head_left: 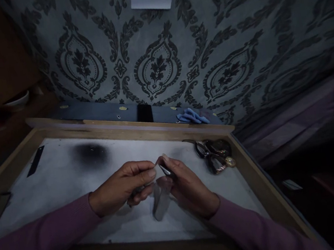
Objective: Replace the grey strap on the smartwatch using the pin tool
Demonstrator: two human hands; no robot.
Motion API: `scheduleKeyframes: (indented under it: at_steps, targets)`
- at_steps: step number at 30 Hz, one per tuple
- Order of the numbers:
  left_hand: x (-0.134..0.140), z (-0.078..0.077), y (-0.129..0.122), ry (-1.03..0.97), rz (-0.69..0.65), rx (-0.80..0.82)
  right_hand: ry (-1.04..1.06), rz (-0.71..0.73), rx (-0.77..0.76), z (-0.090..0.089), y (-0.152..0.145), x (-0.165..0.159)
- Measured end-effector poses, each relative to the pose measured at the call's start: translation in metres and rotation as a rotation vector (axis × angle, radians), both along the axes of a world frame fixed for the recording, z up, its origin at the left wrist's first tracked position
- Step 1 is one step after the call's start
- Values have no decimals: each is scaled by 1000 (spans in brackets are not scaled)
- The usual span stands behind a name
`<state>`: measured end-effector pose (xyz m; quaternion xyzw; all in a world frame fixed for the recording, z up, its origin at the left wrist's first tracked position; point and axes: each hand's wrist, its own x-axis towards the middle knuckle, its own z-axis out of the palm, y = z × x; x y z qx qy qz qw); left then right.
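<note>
My left hand is closed in a pinch near the middle of the shallow wooden-sided tray. What lies between its fingertips is too small and dark to make out. Close beside it, my right hand is closed around a small dark object with a shiny metallic edge, whose kind I cannot tell. Below the fingers of both hands hangs a pale greyish strip, blurred, and which hand bears it is unclear. The two hands almost touch at the fingertips.
Several wristwatches lie in a heap at the tray's right. A flat dark strip rests at its left. Behind the rim are a black phone-like rectangle and a crumpled blue cloth. A patterned wall rises beyond.
</note>
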<state>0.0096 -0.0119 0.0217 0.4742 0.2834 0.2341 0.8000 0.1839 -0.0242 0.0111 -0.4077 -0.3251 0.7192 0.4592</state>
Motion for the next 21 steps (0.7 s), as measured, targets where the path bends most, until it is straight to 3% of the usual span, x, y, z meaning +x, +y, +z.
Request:
scheduleKeyframes:
  at_steps: [7, 21]
  targets:
    - [3, -5, -2, -18, 10, 4, -91, -61, 146, -6, -2, 0]
    - [2, -10, -1, -15, -62, 42, -162, -14, 277, -10, -5, 2]
